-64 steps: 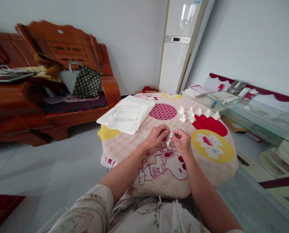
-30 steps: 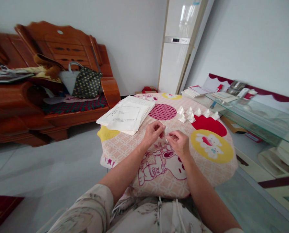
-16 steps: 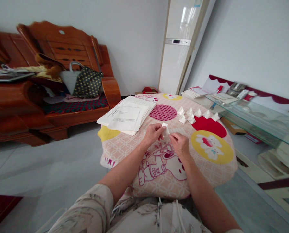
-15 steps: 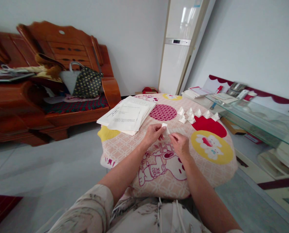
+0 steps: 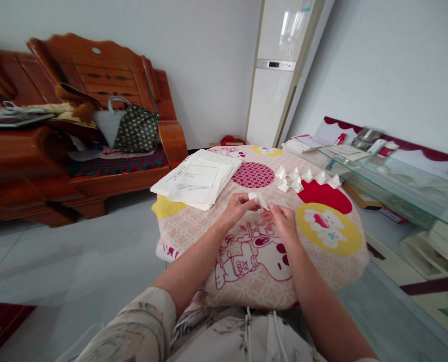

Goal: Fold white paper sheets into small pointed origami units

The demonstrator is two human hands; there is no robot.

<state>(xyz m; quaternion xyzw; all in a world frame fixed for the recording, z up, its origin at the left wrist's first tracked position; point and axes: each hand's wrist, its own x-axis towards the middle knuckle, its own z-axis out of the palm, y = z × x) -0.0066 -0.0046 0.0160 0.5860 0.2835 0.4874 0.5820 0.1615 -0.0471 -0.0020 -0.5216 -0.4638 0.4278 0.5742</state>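
Reading the cloth-covered table (image 5: 194,236) as a clock dial, with twelve at the far edge, a small white paper strip (image 5: 257,197) is held up near the middle. The left hand (image 5: 241,207) has its thumb and fingers closed on the strip's broader end, on the nine o'clock side. The right hand (image 5: 282,220) pinches the narrower end between thumb and forefinger, toward four o'clock, its other fingers loosely curled. The fingertips are small in view, so I cannot tell exactly how the strip is creased.

At one o'clock, seven folded white paper pieces (image 5: 297,185) stand close together, some on the red patch (image 5: 324,196) of the cloth. A stack of printed sheets (image 5: 199,178) lies at ten o'clock, its edges uneven. A yellow circle (image 5: 329,236) with two white bears sits at three o'clock, and an outlined dog figure (image 5: 239,261) at six. Past the table's edge, a glass shelf (image 5: 401,188) runs along at two o'clock, and a wooden sofa (image 5: 107,75) stands at ten.
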